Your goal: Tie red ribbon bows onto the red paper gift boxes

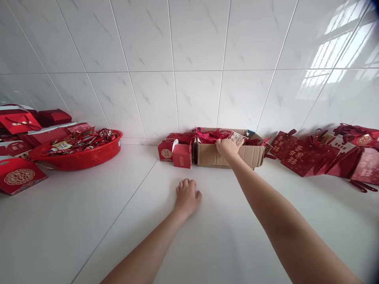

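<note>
Brown cardboard forms the long, low box (pixel 216 154) just right of the frame's centre, and your right hand (pixel 227 148) is at its front rim. Your fingers dip inside, largely hidden, so I cannot tell whether they grasp anything. Around them, the box holds bright red ribbons (pixel 205 136), a pale patterned card (pixel 238 137) beside your fingers, and a bit of blue (pixel 250 133) at the back right corner.

Your left hand (pixel 188 199) is released, palm down on the white surface (pixel 97 221) below the frame's centre, fingers loosely bent, thumb apart and nothing visible in it.

Small red cartons (pixel 182 156) stand just left of the cardboard box; I can't see what is in them. At middle left, your red plastic basin (pixel 97 158) is heaped to its rim with shiny wrapped packets (pixel 85 138), mostly red. Red gift boxes (pixel 20 175) crowd it at the far left edge, one bearing a round gold emblem. At middle right, dark red bags (pixel 299 157) with gold characters lean together near the tiled wall (pixel 198 35).
</note>
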A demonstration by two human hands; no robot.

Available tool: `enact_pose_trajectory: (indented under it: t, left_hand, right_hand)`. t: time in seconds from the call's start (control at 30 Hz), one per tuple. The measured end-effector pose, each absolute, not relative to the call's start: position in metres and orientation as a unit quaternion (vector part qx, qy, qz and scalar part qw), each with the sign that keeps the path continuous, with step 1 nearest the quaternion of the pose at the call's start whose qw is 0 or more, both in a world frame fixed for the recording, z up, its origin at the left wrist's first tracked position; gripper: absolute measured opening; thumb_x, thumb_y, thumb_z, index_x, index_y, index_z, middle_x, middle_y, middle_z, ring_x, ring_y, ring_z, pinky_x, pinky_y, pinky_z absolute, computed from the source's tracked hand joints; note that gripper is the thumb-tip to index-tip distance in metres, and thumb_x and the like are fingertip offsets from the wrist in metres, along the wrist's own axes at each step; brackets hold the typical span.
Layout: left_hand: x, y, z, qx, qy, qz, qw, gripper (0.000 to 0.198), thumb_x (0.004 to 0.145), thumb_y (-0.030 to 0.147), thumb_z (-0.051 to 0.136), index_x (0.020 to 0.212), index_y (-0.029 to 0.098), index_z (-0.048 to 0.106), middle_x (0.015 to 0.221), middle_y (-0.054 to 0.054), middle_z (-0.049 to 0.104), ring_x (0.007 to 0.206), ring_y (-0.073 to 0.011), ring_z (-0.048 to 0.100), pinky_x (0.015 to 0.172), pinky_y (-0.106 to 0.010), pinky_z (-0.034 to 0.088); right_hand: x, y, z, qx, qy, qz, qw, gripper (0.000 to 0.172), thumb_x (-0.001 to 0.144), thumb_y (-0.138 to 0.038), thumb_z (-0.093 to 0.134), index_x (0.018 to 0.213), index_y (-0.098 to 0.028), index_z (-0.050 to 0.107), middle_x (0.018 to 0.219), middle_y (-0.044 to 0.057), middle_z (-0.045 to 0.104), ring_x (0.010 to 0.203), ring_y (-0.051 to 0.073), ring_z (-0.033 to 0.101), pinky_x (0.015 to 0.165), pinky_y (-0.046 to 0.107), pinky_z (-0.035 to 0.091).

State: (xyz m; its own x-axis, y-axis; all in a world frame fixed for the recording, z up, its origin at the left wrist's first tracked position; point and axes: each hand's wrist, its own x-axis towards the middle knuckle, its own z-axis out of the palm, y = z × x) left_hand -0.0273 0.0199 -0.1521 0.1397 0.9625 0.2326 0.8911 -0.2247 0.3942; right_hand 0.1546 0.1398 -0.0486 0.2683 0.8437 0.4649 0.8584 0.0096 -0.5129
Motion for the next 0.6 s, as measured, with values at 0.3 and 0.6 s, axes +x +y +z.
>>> enact_pose_trajectory:
  t: [0.3,0.6]
  left_hand:
    - [-0.028,0.022,-0.152,0.750,0.617,0.219,0.092,0.019,0.079,0.025,0.045,0.097,0.020,0.050,0.110,-0.011,0.051,0.107,-0.0277,0.044,0.090,-0.040,0.034]
    - [-0.028,0.021,-0.151,0.745,0.621,0.224,0.095,0.018,0.080,0.025,0.045,0.096,0.021,0.050,0.110,-0.010,0.051,0.107,-0.0270,0.044,0.090,-0.040,0.034]
  right_hand:
    - [0.170,0.092,-0.033,-0.595,-0.615,-0.011,0.517,0.044,0.086,-0.024,0.026,0.108,-0.015,0.062,0.120,0.011,0.060,0.112,0.022,0.054,0.096,0.038,0.041]
    - [0.200,-0.001,0.008,-0.391,-0.507,-0.043,0.767,0.019,0.079,-0.026,0.062,0.092,-0.014,0.070,0.081,0.006,0.069,0.073,0.018,0.068,0.072,0.038,0.054]
